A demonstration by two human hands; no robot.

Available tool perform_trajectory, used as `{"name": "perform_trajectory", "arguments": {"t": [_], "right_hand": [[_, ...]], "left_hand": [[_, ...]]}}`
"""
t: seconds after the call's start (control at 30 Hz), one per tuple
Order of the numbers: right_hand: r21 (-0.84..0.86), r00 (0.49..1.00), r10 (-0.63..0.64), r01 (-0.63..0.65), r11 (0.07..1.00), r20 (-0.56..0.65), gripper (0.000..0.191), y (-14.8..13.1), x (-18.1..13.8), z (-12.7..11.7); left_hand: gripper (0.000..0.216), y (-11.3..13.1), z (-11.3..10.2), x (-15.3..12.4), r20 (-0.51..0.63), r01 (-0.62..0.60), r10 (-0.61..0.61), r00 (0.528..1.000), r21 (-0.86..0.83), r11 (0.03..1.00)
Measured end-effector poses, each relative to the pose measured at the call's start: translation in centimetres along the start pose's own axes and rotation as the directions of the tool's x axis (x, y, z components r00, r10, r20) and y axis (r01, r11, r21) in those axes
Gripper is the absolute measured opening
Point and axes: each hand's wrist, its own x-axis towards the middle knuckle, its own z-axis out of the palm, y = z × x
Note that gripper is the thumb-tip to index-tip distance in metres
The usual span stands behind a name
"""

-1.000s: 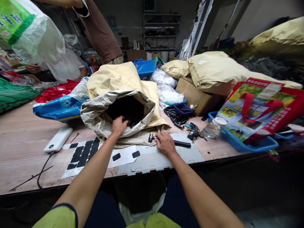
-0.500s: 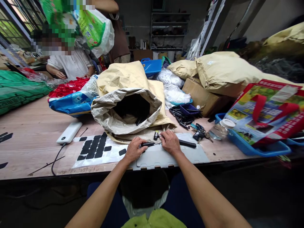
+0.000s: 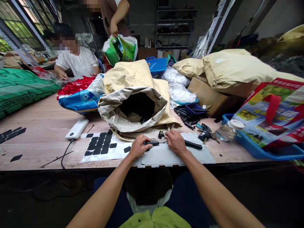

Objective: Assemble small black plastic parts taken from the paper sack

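Note:
My left hand (image 3: 139, 146) is closed on a slim black handle-like piece (image 3: 153, 143), and a thin shaft runs from its right end toward my other hand. My right hand (image 3: 175, 141) lies closed over a small hammer. The hammer's head (image 3: 161, 134) shows left of my fingers, and its black grip (image 3: 193, 145) sticks out on the right. What the right fingertips pinch underneath is hidden. Below both hands lies a grey-white board (image 3: 166, 157). Just behind them a large woven sack (image 3: 111, 115) opens toward me, with dark pieces inside.
Black rounded patches (image 3: 101, 142) sit on a white sheet, left. A white power bank (image 3: 77, 129) trails a cable. Black pieces (image 3: 187, 115), keys (image 3: 206, 133), a jar (image 3: 226, 131) and a blue basket (image 3: 261, 148) are to the right. Two people work behind the table.
The standing person's green and white bag has come down and to the right. The whole view has shifted slightly. My hands keep about the same place on the board.

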Motion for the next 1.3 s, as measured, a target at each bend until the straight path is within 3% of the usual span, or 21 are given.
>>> {"name": "perform_trajectory", "arguments": {"t": [0.17, 0.3, 0.47, 0.57, 0.7, 0.87, 1.07, 1.17, 1.3], "right_hand": [[0.153, 0.995, 0.047, -0.032, 0.988, -0.09, 0.029, -3.0, -0.3, -1.4], [0.272, 0.999, 0.024, -0.011, 0.962, -0.046, 0.029, -5.9, -0.7, -1.9], [0.339, 0.997, 0.035, -0.008, 0.941, -0.073, 0.03, -7.5, -0.9, -2.1], [0.294, 0.998, -0.007, 0.024, 0.955, -0.059, 0.03, -7.8, -1.2, -2.1], [0.185, 0.999, -0.041, 0.037, 0.982, 0.021, 0.025, -7.9, -1.5, -2.2], [0.192, 0.997, 0.021, -0.006, 0.981, -0.078, 0.029, -7.5, -1.7, -2.7], [0.178, 0.999, 0.03, -0.021, 0.984, -0.045, 0.027, -6.7, -1.9, -2.7], [0.171, 0.991, 0.085, -0.068, 0.983, -0.099, 0.028, -5.7, -0.9, -3.0], [0.084, 0.996, 0.07, -0.066, 0.994, -0.05, 0.025, -3.2, 0.3, -2.6]], "left_hand": [[0.014, 0.1, 0.0, 0.1, -0.007, 0.014, -0.014, 1.0, -0.012, 1.0], [0.013, 0.2, 0.0, 0.1, -0.011, 0.022, -0.022, 1.0, -0.033, 0.999], [0.014, -0.1, 0.1, 0.1, -0.012, 0.015, -0.016, 1.0, -0.047, 0.999], [0.013, -0.3, 0.2, 0.0, -0.009, 0.027, -0.027, 1.0, -0.012, 1.0], [0.01, -0.4, 0.4, 0.0, -0.011, 0.03, -0.03, 0.999, 0.015, 0.999], [0.013, -0.4, 0.5, 0.1, -0.029, 0.028, -0.029, 0.999, -0.028, 0.999], [0.015, -0.4, 0.5, 0.1, -0.019, 0.049, -0.05, 0.999, -0.022, 0.999], [0.015, -0.2, 0.3, 0.1, -0.012, 0.042, -0.042, 0.999, -0.017, 0.999], [0.015, -0.1, 0.2, 0.1, -0.011, 0.028, -0.028, 1.0, 0.015, 0.999]]}}
